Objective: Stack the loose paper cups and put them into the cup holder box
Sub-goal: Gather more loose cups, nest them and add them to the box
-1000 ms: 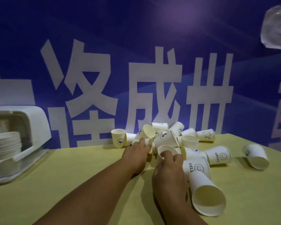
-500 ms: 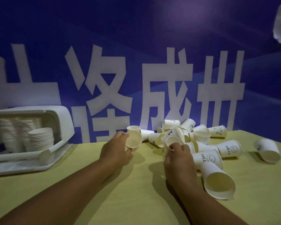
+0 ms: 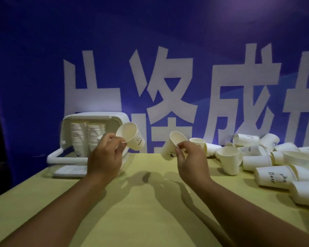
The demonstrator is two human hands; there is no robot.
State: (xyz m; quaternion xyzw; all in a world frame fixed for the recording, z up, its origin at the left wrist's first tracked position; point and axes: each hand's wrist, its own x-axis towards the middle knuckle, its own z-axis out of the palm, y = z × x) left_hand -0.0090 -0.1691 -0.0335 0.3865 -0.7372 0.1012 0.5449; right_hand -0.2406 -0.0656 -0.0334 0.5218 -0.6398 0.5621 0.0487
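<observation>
I have a cup in each of my hands, both lifted off the surface (image 3: pixel 150 211). My left hand (image 3: pixel 103 157) pinches the rim of the left cup (image 3: pixel 129 138) between thumb and fingertips, the other fingers loosely curled; that cup hangs tilted in front of the box (image 3: pixel 96 115), mouth towards me. My right hand (image 3: pixel 190 157) pinches the rim of the right cup (image 3: pixel 170 148) the same way, its base pointing down and left. The two cups are near each other but apart, not yet nested.

The box lies open on its side at the far left corner, and two stacks (image 3: pixel 78 138) already stand in it, so I judge part of the job done. A good deal is left: a pile (image 3: pixel 257 160) of loose cups, most tipped over, sprawls from the far edge towards the right edge. I reckon the step in hand is slipping one cup into the other to start a fresh stack.
</observation>
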